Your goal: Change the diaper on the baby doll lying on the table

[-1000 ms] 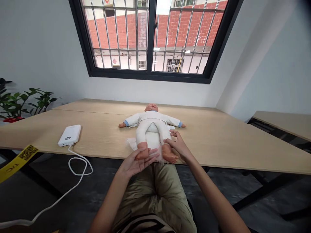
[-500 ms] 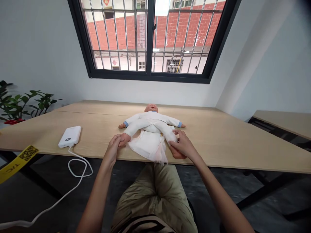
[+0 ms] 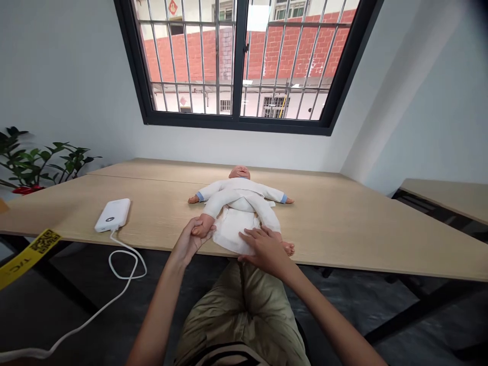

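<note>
A baby doll [image 3: 239, 185] in a white top with blue cuffs lies face up on the table, head toward the window and legs spread toward me. Between its legs a white diaper [image 3: 232, 233] is spread out flat, its near end at the table's front edge. My left hand [image 3: 186, 243] is closed around the doll's bare foot [image 3: 202, 226] on the left. Over the diaper lies my right hand [image 3: 267, 250], fingers spread and touching its near part. The doll's other foot [image 3: 288, 248] shows just beyond this hand, partly hidden by it.
A white power bank [image 3: 113, 214] with a white cable [image 3: 131, 264] hanging off the edge sits at the left of the wooden table [image 3: 343, 223]. A leafy plant [image 3: 41, 162] stands at far left. Behind the table is a barred window [image 3: 236, 66].
My right hand has left the doll's right-side leg and moved left onto the diaper, which now lies flatter. My left hand has shifted right with the foot, drawing that leg inward.
</note>
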`<state>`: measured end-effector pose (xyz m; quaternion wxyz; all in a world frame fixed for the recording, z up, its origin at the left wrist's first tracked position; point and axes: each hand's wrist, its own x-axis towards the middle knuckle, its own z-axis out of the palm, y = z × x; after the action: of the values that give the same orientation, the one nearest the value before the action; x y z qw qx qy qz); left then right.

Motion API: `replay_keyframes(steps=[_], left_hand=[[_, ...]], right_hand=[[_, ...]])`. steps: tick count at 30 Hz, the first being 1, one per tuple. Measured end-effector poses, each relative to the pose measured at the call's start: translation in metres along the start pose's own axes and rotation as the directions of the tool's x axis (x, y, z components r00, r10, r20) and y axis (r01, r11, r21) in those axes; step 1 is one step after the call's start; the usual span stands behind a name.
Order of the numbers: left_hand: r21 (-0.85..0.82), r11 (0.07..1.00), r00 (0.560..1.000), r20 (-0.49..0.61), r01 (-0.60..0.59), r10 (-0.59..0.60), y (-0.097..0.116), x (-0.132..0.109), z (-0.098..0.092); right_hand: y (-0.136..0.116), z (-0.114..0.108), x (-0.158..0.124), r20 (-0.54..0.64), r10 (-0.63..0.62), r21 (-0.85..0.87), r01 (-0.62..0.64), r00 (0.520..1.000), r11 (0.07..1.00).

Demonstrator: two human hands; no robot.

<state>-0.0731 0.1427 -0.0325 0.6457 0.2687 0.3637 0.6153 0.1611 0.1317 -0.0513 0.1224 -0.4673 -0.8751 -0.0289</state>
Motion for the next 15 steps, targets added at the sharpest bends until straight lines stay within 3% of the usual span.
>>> replay_keyframes(steps=[10,15], left_hand=[[-0.011,0.992,0.989,0.077,0.126,-0.124,0.001,-0.006,0.001],[-0.079,0.989,0.989,0.085,0.127,-0.12,-0.005,-0.003,0.001]], right_hand=[[-0.006,-0.006,0.002,0.029,-0.06,-0.073,0.062,0.998,0.995],[-0.022,-0.007,0.013,0.025,0.002,-0.099,0.0,1.0,0.995]])
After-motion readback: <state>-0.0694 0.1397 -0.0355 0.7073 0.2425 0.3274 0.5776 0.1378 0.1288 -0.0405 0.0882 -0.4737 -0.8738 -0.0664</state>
